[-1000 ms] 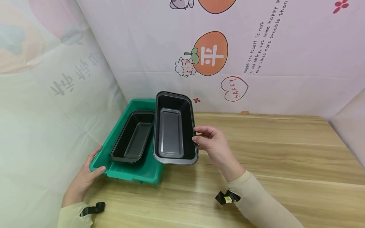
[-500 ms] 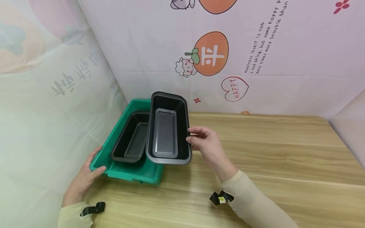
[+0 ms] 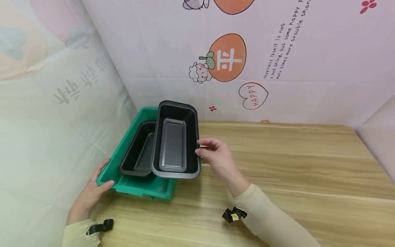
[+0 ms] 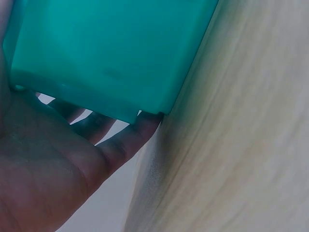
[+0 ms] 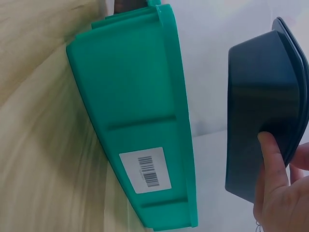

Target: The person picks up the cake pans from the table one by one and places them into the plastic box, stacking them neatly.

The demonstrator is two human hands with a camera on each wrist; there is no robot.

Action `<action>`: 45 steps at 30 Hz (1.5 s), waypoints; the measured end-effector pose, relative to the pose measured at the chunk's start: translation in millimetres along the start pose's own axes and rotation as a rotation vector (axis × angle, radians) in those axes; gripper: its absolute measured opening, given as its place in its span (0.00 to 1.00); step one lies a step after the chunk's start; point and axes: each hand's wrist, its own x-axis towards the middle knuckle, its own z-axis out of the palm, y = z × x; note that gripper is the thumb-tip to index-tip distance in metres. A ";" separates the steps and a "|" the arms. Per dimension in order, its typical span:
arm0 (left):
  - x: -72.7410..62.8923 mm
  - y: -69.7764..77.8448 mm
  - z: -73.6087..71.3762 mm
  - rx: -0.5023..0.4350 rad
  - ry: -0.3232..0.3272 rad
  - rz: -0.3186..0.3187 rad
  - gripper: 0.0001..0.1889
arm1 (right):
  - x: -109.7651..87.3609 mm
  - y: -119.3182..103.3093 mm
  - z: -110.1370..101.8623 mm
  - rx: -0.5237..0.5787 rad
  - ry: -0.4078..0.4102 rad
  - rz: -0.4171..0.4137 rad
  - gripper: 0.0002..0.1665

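My right hand [image 3: 217, 157] pinches the right long rim of a dark loaf pan [image 3: 174, 144], thumb inside and fingers against the outer wall. In the right wrist view this loaf pan [image 5: 263, 106] hangs above the rim of a green plastic bin [image 5: 130, 92]. A second loaf pan [image 3: 135, 154] lies inside the green bin [image 3: 148, 190], partly hidden behind the held one. My left hand [image 3: 92, 192] grips the bin's near left corner, thumb over the rim; its fingers [image 4: 128, 145] reach along the outer wall in the left wrist view.
The bin stands on a wood-grain table [image 3: 293, 164] near its back left, close to the printed cloth walls [image 3: 172, 51]. A barcode label [image 5: 145, 170] is stuck on the bin's side. Bare wood grain stretches off to the right.
My right hand has carried the held loaf pan leftward, farther over the bin, covering more of the second pan. My left hand and the bin have stayed put.
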 end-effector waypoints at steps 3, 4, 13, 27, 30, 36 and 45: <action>0.1 -0.9 -0.8 -0.004 -0.003 -0.003 0.40 | 0.2 1.9 3.1 0.004 0.008 0.013 0.17; 0.3 -1.3 -1.0 -0.005 -0.003 -0.002 0.40 | 0.0 2.4 4.2 0.004 0.008 0.015 0.17; 0.1 -4.5 -2.6 0.011 0.012 0.004 0.40 | 2.4 7.0 19.4 0.063 -0.003 -0.008 0.18; -0.6 -4.8 -1.3 0.009 0.023 0.061 0.40 | 4.6 16.7 38.1 0.117 -0.012 -0.007 0.22; -1.1 -3.6 -1.1 0.006 0.026 0.063 0.40 | 7.3 18.6 42.8 0.128 -0.030 -0.011 0.22; 2.5 -5.2 -1.9 0.007 0.023 0.044 0.40 | 11.2 19.3 55.1 0.120 -0.047 0.013 0.22; 2.7 -6.9 -1.2 -0.017 0.011 0.046 0.39 | 17.2 26.4 77.5 0.147 -0.047 0.041 0.23</action>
